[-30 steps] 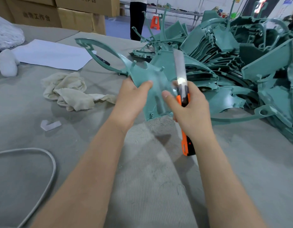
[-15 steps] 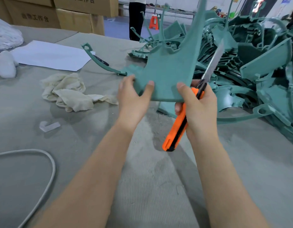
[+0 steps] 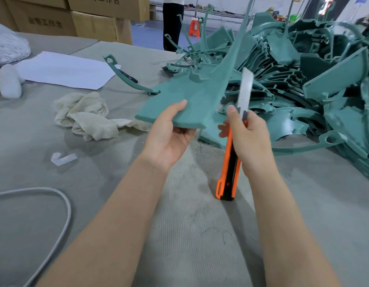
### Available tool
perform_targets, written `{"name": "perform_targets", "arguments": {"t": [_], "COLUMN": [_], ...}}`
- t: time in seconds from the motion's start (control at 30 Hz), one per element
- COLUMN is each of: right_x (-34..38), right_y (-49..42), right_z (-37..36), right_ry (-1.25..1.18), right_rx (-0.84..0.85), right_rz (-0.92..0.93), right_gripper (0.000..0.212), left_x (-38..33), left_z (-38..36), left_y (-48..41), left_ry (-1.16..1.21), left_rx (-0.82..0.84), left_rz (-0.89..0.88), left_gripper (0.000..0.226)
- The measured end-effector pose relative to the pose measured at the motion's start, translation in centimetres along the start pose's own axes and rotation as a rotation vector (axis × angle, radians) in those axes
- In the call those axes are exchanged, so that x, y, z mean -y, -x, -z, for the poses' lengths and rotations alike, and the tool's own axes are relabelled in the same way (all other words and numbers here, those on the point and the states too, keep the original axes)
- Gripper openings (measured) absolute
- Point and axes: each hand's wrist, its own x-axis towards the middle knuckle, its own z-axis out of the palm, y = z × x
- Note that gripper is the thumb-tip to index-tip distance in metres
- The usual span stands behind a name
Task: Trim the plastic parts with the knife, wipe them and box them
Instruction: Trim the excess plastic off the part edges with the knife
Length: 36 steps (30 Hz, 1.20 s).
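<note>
My left hand (image 3: 169, 133) grips the near edge of a flat teal plastic part (image 3: 191, 100), thumb on top, fingers underneath. The part lies tilted and its long narrow arm rises up out of the frame. My right hand (image 3: 250, 139) holds an orange and black utility knife (image 3: 231, 162). Its bare blade (image 3: 244, 90) points upward just right of the part, a little apart from its edge. A cream wiping rag (image 3: 88, 114) lies crumpled on the grey table (image 3: 189, 235) to the left.
A big heap of teal plastic parts (image 3: 303, 79) fills the right back of the table. A white paper sheet (image 3: 65, 69), a small white scrap (image 3: 63, 158) and a grey cable (image 3: 61, 204) lie at left. Cardboard boxes (image 3: 92, 19) stand behind, and a person (image 3: 172, 23) beyond.
The part has been turned from upright to lying flatter, its smooth face up. My right hand has let go of the part and now holds only the knife, blade swung more upright.
</note>
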Motion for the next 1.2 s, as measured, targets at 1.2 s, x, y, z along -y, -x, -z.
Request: {"name": "perform_targets", "arguments": {"t": [1.2], "right_x": [-0.2], "right_y": [1.3], "right_z": [-1.8], "right_ry": [0.095], "right_rx": [0.245], "right_rz": [0.212], "right_gripper": [0.046], "left_x": [-1.6], "left_z": [0.2], "left_y": [0.7], "left_ry": [0.261], "left_rx": [0.072], "left_rz": [0.153], "left_gripper": [0.013]}}
